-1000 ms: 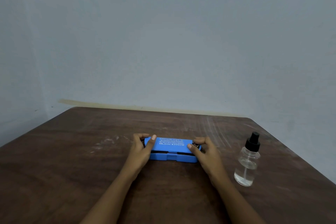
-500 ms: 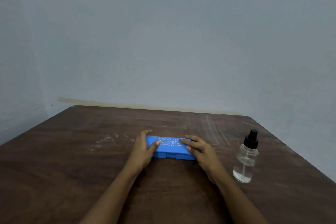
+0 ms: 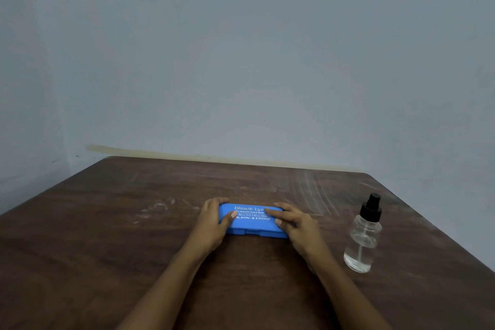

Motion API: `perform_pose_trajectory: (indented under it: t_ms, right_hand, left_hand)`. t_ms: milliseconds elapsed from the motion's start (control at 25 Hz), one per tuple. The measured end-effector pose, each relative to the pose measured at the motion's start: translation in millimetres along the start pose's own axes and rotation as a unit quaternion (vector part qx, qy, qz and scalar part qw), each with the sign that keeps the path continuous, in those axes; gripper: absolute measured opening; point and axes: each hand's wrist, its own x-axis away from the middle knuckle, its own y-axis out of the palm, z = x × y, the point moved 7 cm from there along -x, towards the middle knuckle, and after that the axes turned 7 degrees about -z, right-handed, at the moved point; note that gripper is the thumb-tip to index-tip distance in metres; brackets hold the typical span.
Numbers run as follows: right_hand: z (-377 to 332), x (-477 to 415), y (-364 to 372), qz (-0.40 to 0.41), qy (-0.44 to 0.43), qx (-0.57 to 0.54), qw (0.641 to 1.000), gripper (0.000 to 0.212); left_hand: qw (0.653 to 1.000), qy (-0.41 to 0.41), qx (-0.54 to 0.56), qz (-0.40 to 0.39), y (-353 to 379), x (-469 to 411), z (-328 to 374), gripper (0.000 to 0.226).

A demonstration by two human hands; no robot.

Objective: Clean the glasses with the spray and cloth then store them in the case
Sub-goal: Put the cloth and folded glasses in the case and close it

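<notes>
Spray bottle (image 3: 363, 238) is being stood near the right forearm; a knock-over is being risked if that arm swings out. Left hand (image 3: 211, 222) is being curled round the closed case (image 3: 251, 228) on the table (image 3: 107, 222). Right hand (image 3: 297, 225) is being laid flat-fingered on the lid. Glasses are not being seen.

We see a dark brown wooden table (image 3: 101, 244), matt and scuffed with pale streaks; a blue rectangular plastic case (image 3: 254, 226), smooth, faintly shiny; a clear glossy spray bottle (image 3: 362, 241), its black cap matt plastic.
</notes>
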Motion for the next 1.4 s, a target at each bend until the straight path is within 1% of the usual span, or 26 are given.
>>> perform_pose_trajectory:
  t_ms: [280,400,480,560,680,800,960,1120,1400]
  right_hand:
    - [0.5,0.2,2.2,0.011,0.012,-0.008,1.0,0.031]
    - [-0.7,2.4,3.1,0.012,-0.002,-0.005,1.0,0.031]
    - [-3.3,4.4,2.9,0.015,-0.018,0.003,1.0,0.034]
    - [-4.1,6.2,1.5,0.032,-0.016,0.006,0.999,0.042]
    - [-0.6,12.5,-3.6,0.093,0.036,0.0,0.995,0.05]
    - [2.3,21.1,-4.6,0.114,0.069,-0.015,0.991,0.048]
    - [2.6,35.8,-6.4,0.104,0.069,-0.043,0.991,0.047]
    - [-0.5,55.0,-14.5,0.126,0.061,-0.066,0.988,0.047]
    - [-5.1,85.1,-22.9,0.151,0.079,-0.085,0.982,0.043]
  left_hand:
    - [1.0,-0.006,-0.007,-0.007,2.7,-1.3,0.5,0.043]
    - [1.0,0.0,-0.007,0.003,3.3,0.4,0.5,0.043]
    - [1.0,0.005,-0.009,0.026,3.6,4.5,3.2,0.044]
    - [0.998,-0.011,-0.01,0.064,2.2,10.9,4.7,0.048]
    - [0.991,-0.057,-0.031,0.115,-3.9,23.1,3.3,0.056]
    - [0.992,-0.066,-0.025,0.108,-5.8,29.7,3.2,0.056]
    - [0.992,-0.046,-0.019,0.115,-11.5,39.3,9.9,0.055]
    - [0.992,-0.025,-0.029,0.118,-14.0,54.7,21.1,0.057]
    - [0.992,-0.027,-0.03,0.121,-16.5,83.2,31.0,0.058]
